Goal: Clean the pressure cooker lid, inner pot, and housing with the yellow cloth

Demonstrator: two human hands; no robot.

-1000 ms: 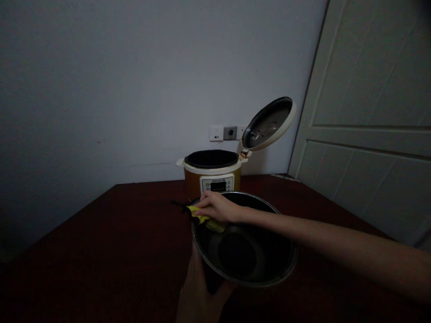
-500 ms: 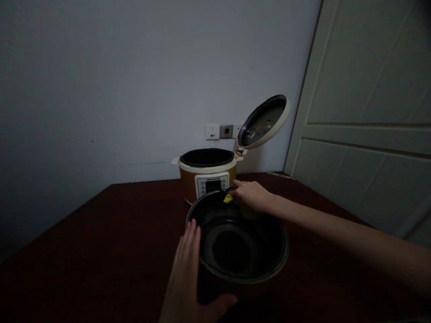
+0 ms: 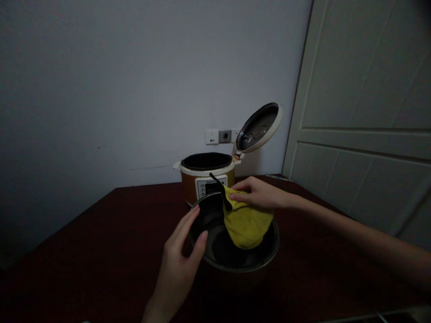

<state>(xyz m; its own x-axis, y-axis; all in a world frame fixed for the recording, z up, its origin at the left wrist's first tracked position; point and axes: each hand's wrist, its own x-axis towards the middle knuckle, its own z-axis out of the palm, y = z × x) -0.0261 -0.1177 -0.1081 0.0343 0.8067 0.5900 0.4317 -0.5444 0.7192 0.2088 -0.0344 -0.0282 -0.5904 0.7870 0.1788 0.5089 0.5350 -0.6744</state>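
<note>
A dark inner pot stands on the table in front of me, its mouth facing up. My left hand holds the pot's left rim, fingers along the outer side and thumb over the edge. Pinched in my right hand is a yellow cloth with a black strip on its left side. The cloth hangs down into the pot and covers part of its inside. Just behind stands a white and orange electric cooker, its lid raised to the right.
The dark red table meets a pale wall behind the cooker. Wall sockets sit above the cooker. To the right is a white panelled door. The light is dim.
The yellow cloth, mostly hidden before, now shows bunched and hanging inside the pot under my right hand. My left thumb has moved up from below to the pot's rim.
</note>
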